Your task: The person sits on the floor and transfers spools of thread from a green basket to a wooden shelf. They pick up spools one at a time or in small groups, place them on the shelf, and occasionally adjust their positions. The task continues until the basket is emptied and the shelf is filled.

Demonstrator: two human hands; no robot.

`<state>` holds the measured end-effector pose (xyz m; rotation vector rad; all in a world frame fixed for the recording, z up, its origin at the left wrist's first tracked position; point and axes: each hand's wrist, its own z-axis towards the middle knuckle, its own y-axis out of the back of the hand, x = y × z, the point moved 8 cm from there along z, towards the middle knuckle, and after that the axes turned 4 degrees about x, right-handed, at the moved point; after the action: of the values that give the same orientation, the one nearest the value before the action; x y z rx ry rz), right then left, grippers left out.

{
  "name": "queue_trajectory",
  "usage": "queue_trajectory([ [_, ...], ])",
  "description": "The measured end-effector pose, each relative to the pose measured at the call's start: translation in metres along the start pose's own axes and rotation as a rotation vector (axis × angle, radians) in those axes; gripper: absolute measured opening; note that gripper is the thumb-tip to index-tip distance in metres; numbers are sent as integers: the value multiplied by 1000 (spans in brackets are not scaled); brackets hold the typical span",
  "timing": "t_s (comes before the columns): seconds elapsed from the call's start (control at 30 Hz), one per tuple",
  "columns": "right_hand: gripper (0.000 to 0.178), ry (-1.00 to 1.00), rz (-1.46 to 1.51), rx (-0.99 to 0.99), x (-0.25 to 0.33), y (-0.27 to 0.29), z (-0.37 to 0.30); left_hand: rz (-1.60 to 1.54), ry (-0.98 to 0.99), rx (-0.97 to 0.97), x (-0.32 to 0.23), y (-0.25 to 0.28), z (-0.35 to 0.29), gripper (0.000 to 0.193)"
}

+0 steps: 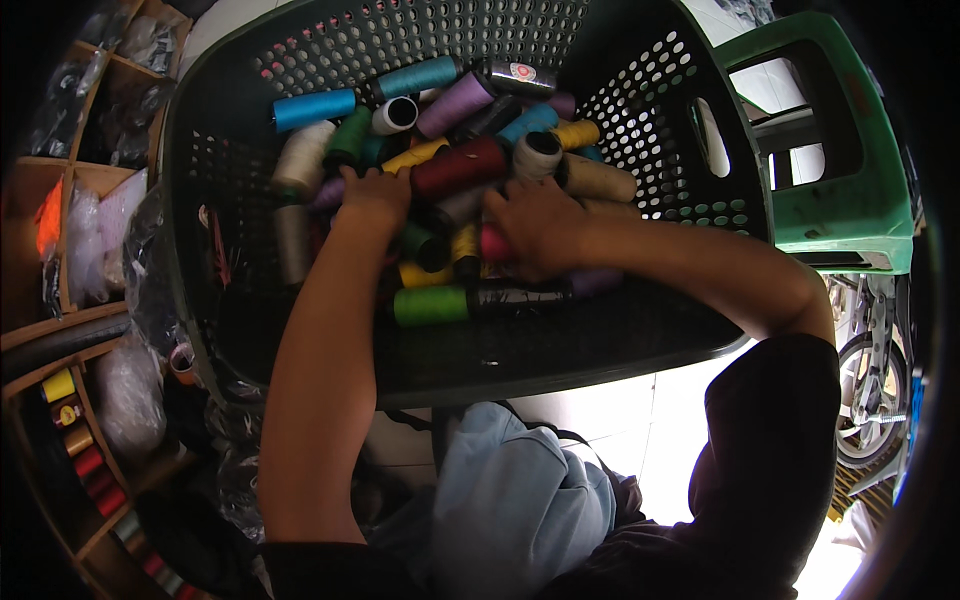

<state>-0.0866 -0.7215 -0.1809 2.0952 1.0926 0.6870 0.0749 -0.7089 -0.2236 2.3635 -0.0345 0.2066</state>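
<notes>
While both my forearms reach into the upper middle of the frame, my hands work among a jumble of thread spools in a large dark grey plastic basket [480, 366] with perforated walls. My left hand [376, 198] lies left of centre, palm down with fingers bent, right by a yellow thread spool [415, 156] and the left end of a thick dark red spool [460, 168]. I cannot tell whether its fingers close on anything. My right hand [540, 225], just right of centre, curls down beside a pinkish-red spool [495, 242] and below a pale grey spool [538, 157]; its fingertips are hidden, so I cannot tell whether it grips one.

A beige spool [600, 178] lies to the right of the pale grey one. Toward the basket's far wall are a bright blue spool [314, 109], a teal spool [418, 77] and a purple cone [457, 104]. A lime green spool [430, 306] lies on its side below my hands. A green plastic stool [860, 205] fills the upper right of the frame, and wooden shelves [40, 172] run down the left edge.
</notes>
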Motion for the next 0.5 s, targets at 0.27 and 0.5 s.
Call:
queue_trajectory([
  [0.27,91,33,102,8,-7,-1,3,65,-70,-11,2,7,-3,70],
  [0.5,91,40,144,130,-5,5,1,-509,-126,-326,54,72,-38,53],
])
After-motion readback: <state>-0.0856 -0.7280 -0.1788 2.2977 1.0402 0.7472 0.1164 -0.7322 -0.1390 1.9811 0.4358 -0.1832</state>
